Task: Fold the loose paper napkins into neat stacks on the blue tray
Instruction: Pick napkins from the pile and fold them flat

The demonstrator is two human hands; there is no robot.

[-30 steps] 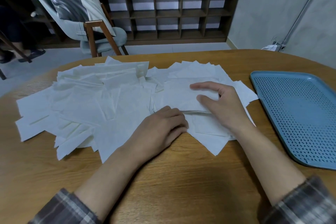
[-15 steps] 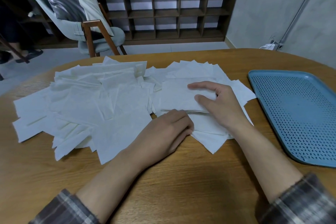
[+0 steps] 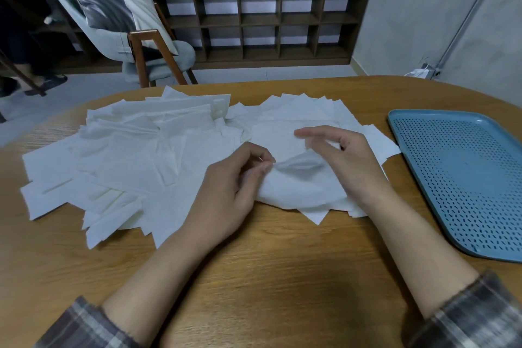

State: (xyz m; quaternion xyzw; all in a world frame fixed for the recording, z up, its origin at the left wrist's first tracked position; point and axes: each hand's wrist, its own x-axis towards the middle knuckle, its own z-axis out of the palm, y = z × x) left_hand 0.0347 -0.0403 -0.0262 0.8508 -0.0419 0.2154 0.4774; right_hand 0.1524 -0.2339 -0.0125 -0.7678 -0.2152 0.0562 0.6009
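Head view: one tray (image 3: 466, 178); left hand (image 3: 234, 186) pinches one napkin (image 3: 299, 183); right hand (image 3: 348, 162): hold unclear

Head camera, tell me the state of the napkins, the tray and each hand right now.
Loose napkins: unfolded, spread in an overlapping heap on the table.
Top napkin: rumpled, partly lifted between both hands.
Blue tray: holds no napkins.
Left hand: pinches the top napkin.
Right hand: curled over the top napkin, grip blurred.

Left hand (image 3: 234, 186) pinches napkin (image 3: 299, 191) edge — right hand (image 3: 348, 167) blurred at it; blue tray (image 3: 466, 175) well apart.
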